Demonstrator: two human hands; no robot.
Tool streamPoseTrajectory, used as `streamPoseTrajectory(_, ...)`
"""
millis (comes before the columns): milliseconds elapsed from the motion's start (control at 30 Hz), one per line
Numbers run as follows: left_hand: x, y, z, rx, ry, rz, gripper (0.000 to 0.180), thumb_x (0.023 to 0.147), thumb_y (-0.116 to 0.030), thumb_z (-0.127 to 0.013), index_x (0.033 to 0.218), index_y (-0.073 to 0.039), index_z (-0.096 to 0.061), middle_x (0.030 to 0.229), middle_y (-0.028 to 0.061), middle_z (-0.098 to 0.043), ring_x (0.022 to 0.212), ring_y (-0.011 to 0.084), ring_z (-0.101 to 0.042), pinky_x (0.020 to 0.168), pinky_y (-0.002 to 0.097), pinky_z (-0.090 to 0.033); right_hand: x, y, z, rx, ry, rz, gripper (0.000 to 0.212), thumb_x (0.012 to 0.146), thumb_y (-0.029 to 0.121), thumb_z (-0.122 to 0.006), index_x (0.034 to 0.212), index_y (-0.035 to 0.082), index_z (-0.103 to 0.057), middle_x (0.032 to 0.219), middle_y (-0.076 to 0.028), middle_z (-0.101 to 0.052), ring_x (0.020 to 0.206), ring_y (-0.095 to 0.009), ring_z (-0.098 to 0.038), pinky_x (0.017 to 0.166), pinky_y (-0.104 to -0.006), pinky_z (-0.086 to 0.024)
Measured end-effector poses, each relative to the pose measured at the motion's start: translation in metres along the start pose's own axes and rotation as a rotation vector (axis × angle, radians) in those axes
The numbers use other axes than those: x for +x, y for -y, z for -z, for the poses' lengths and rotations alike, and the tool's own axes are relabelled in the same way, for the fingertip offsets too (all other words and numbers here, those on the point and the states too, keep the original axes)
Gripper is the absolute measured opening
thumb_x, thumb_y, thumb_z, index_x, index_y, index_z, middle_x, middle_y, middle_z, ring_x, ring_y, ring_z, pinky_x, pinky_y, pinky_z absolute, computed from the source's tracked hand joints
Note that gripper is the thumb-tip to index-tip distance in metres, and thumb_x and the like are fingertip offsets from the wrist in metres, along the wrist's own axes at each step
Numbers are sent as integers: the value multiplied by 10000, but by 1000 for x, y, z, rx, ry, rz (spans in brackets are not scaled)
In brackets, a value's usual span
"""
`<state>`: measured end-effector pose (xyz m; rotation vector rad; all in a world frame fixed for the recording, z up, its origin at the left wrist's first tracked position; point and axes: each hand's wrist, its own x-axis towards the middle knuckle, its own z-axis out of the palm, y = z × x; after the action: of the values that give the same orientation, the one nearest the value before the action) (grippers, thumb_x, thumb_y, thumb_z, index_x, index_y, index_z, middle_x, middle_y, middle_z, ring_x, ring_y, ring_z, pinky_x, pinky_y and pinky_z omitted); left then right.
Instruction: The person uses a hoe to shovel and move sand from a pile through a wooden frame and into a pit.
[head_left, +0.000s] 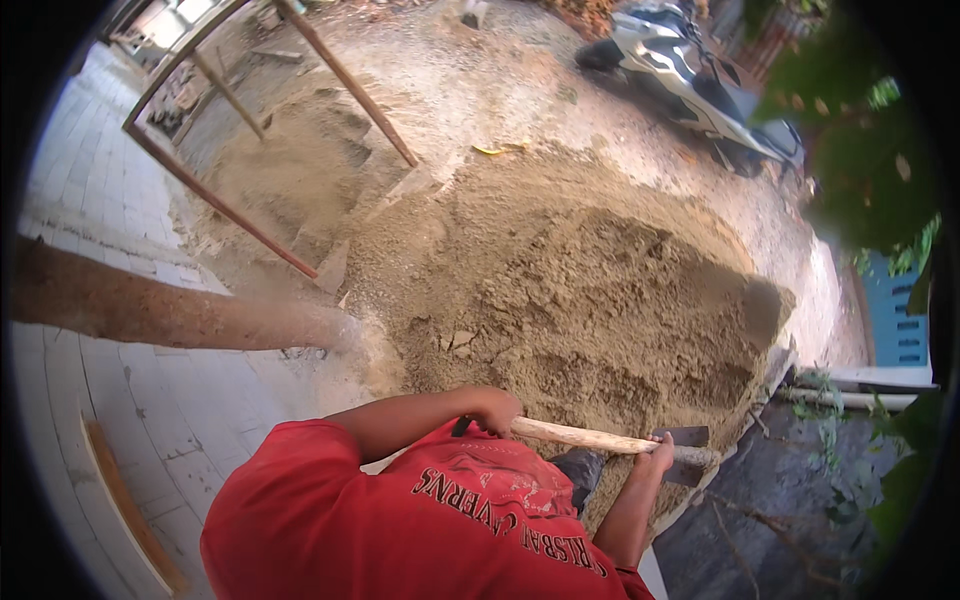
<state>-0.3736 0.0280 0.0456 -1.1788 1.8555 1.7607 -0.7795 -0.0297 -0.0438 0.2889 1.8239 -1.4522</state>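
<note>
I hold a hoe with a pale wooden handle [590, 436] crosswise in front of my body. My left hand [494, 410] is closed round the end of the handle on the left. Farther right, my right hand [655, 460] grips the handle close to the hoe's dark metal blade [686, 436], which shows on both sides of the shaft. A large heap of brown sand [600, 300] lies just beyond my hands. The blade is over the heap's near right edge; whether it touches the sand I cannot tell.
A thick round post [180, 305] rises on the left, beside grey paving [150, 400] with a wooden plank [130, 505]. A wooden frame [225, 215] stands beyond it. At the far right are a parked motorbike [690, 80] and green leaves [870, 150]. A dark surface [740, 530] borders the sand.
</note>
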Motion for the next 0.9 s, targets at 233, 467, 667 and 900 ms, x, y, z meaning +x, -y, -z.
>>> streamPoseTrajectory(233,243,-218,-43,204,-1,-413,441,699,-395,-787,1030,-110,-725,918,158,-731,865,331,-711,732,475,-553,74,256,125,187,50,655,218,992,218,-623,1010,43,-496,874,-63,-544,778,-186,-584,686,-328,-553)
streamPoseTrajectory(467,437,-384,-71,237,-105,-433,323,800,-275,-686,1056,-81,-713,978,143,-729,893,287,-716,754,422,-574,194,230,117,114,-109,560,347,1030,302,-543,1215,66,-368,788,-59,-519,579,-156,-542,519,-322,-549)
streamPoseTrajectory(667,458,-222,-119,215,54,148,375,799,-315,-705,1072,-59,-731,992,182,-735,897,292,-724,768,423,-571,261,25,90,11,-42,-75,291,1033,330,-532,990,66,-418,707,-37,-482,515,-156,-479,462,-321,-474)
streamPoseTrajectory(900,403,-364,-92,39,189,171,394,875,-322,-604,1048,18,-703,977,220,-716,870,321,-711,756,425,-547,301,42,153,388,266,-510,267,1023,332,-533,982,85,-440,711,-24,-484,540,-122,-487,448,-268,-459)
